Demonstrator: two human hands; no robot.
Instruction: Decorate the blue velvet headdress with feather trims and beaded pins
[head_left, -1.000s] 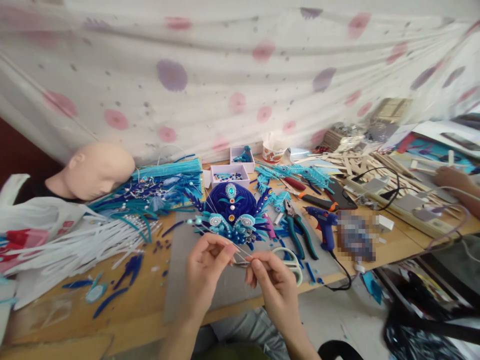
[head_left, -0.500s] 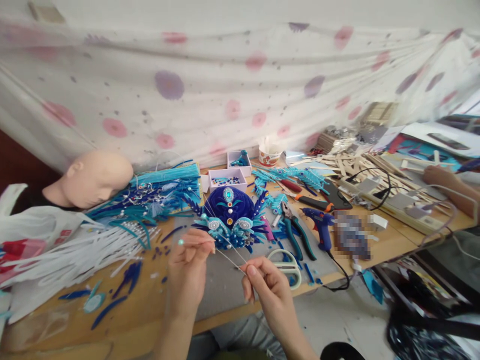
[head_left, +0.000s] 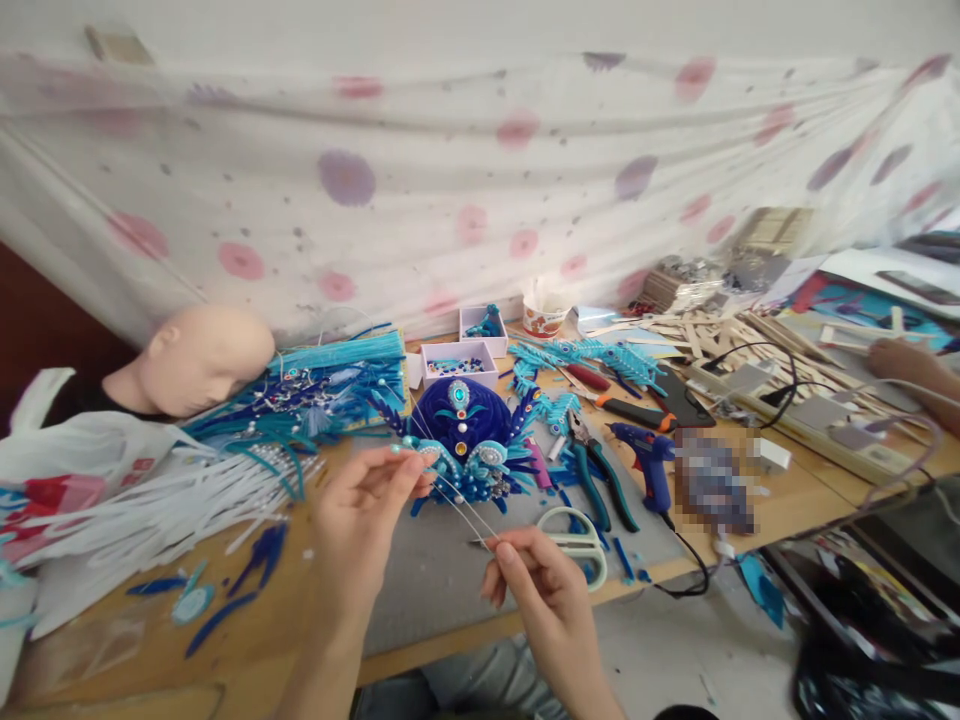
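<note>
My left hand is closed, thumb and fingers pinched on a thin pale wire. The wire runs down to my right hand, whose thumb and forefinger pinch its other end. A small bead shows at the left fingertips. Just behind both hands stands a blue headpiece with gems, pearls and light blue trim, on a grey mat. White-handled scissors lie right beside my right hand.
Pliers and a blue glue gun lie to the right. Small boxes stand behind the headpiece. A mannequin head and white strips are at left. Another person's hand is at far right.
My left hand has shifted slightly left and up, its fingers bunched closer at the wire. My right hand has moved a little right and down. The whole view has shifted slightly.
</note>
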